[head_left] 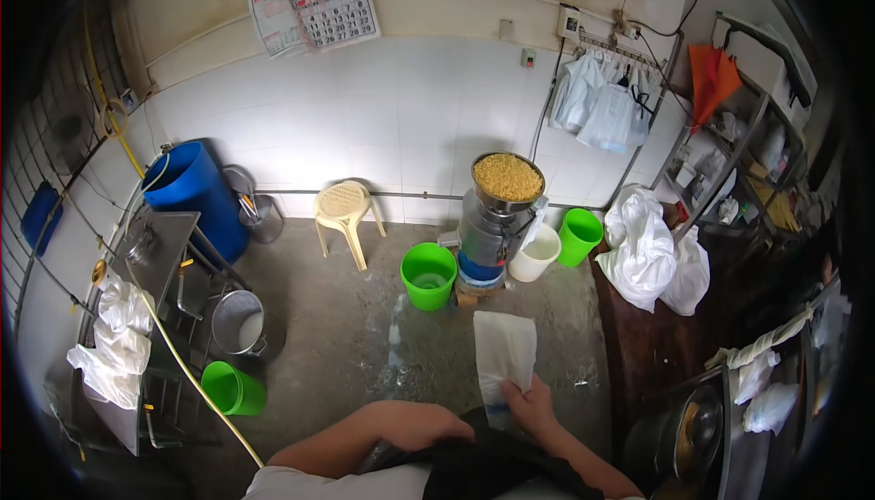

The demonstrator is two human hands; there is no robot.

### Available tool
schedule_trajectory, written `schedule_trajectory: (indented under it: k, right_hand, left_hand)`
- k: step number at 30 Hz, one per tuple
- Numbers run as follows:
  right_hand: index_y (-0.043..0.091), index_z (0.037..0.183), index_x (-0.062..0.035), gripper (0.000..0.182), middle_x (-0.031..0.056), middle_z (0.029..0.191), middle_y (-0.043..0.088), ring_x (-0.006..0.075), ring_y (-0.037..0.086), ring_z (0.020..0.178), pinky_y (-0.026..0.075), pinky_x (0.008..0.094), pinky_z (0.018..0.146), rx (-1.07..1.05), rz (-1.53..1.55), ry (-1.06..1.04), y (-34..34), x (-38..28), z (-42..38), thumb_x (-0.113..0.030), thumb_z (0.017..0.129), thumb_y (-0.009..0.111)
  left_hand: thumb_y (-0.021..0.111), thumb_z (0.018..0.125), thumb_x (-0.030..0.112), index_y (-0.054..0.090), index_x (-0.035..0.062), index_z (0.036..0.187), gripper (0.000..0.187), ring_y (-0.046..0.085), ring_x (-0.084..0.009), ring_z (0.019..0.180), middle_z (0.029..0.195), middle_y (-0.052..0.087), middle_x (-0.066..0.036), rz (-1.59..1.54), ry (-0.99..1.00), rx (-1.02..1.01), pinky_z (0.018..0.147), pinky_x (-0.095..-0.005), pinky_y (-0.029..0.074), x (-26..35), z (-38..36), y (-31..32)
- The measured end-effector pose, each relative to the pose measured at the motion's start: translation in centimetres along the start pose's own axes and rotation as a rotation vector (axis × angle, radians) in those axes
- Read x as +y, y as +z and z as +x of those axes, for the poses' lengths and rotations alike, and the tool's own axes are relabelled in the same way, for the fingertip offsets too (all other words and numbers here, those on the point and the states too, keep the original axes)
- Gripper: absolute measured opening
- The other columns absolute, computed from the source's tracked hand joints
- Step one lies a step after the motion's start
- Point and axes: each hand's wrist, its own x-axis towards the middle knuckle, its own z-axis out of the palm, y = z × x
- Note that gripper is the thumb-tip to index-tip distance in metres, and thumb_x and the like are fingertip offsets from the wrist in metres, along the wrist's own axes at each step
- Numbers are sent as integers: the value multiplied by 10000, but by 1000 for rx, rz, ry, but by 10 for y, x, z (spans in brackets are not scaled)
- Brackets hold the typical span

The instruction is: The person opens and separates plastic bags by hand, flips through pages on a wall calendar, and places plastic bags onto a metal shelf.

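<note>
My right hand (527, 403) is closed on a flat white plastic bag (506, 351), gripping its lower right edge while the upper part stands up over the floor. Close to my body, my left hand (430, 425) is curled against the dark apron (474, 468). Its fingertips are hidden, so I cannot see what is in them. Beyond the bag stands a metal grinding machine (485, 234), with a round hopper (475, 185) on top heaped with yellowish grain (507, 177).
Beside the machine are a green bucket (428, 298), a white bucket (536, 263) and another green bucket (581, 232). White sacks (638, 249) slump on the right. A plastic stool (344, 201) stands by the wall. A yellow hose (187, 368) runs past a metal pot (239, 310) on the left.
</note>
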Motion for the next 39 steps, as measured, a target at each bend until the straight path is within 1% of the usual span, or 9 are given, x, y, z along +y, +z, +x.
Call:
schedule_trajectory:
  k: [7, 12, 19, 21, 25, 27, 33, 37, 39]
  right_hand:
    - [675, 1268, 2, 392, 239, 1085, 753, 331, 753, 1038, 565, 416, 888, -22, 5, 4, 6, -2, 1, -280, 997, 691]
    - [671, 1275, -8, 401, 236, 1097, 753, 349, 752, 1049, 566, 420, 897, -50, 13, -20, 13, -3, 5, -292, 992, 695]
    - [664, 1285, -27, 410, 248, 1109, 748, 410, 737, 1075, 569, 450, 900, -91, -52, -5, 15, 3, 7, -315, 994, 683]
    - [663, 1285, -36, 410, 244, 1106, 748, 410, 736, 1070, 568, 454, 898, -94, -66, 11, 17, 3, 7, -325, 995, 681]
    - [665, 1284, -40, 407, 244, 1100, 748, 413, 734, 1068, 565, 451, 897, -95, -71, 18, 17, 6, 7, -327, 996, 679]
    - [663, 1288, -42, 411, 244, 1098, 746, 418, 730, 1068, 563, 450, 899, -90, -65, -10, 17, 0, 8, -330, 995, 679]
    - [657, 1299, -42, 414, 241, 1104, 745, 417, 727, 1082, 560, 445, 906, -109, -51, -17, 21, 10, 9, -322, 996, 679]
    - [655, 1307, -41, 422, 237, 1111, 747, 408, 729, 1090, 559, 443, 912, -87, -57, 5, 21, 10, 7, -327, 998, 678]
    - [653, 1309, -36, 434, 232, 1114, 751, 398, 732, 1093, 558, 443, 916, -88, -51, 24, 18, 4, 6, -339, 999, 675]
  left_hand:
    - [627, 937, 79, 621, -7, 1276, 349, 687, -351, 1083, 1162, 707, -208, -22, -187, -117, 954, -426, 525, 11, -8, -3]
    - [544, 959, 216, 641, 42, 1114, 253, 655, -258, 883, 931, 680, -114, -64, -327, 61, 809, -400, 509, -6, -2, 12]
    - [543, 948, 212, 641, 54, 1037, 205, 619, -217, 836, 890, 652, -73, -60, -330, 113, 778, -370, 493, -18, 2, 15]
    - [690, 920, 262, 616, 57, 1074, 267, 643, -196, 857, 908, 659, -62, -84, -307, 67, 779, -361, 504, -25, 1, 13]
    - [705, 942, 259, 626, 45, 1094, 274, 625, -149, 869, 915, 657, -38, -214, -267, -33, 786, -339, 507, -18, -4, 3]
    - [726, 923, 224, 642, 23, 1085, 272, 615, -153, 895, 954, 681, -60, -425, -72, -39, 810, -351, 502, -10, -8, 0]
    - [741, 962, 244, 635, 15, 1194, 343, 594, -101, 922, 1019, 676, -34, -378, -145, -85, 810, -316, 515, -29, -12, -7]
    - [752, 907, 251, 630, 5, 1156, 371, 657, -181, 916, 975, 698, -101, -236, -117, -96, 831, -374, 520, -19, -36, -14]
    - [740, 870, 242, 618, -5, 1169, 407, 681, -228, 909, 980, 703, -147, -414, -109, -115, 815, -402, 520, -13, -44, -13]
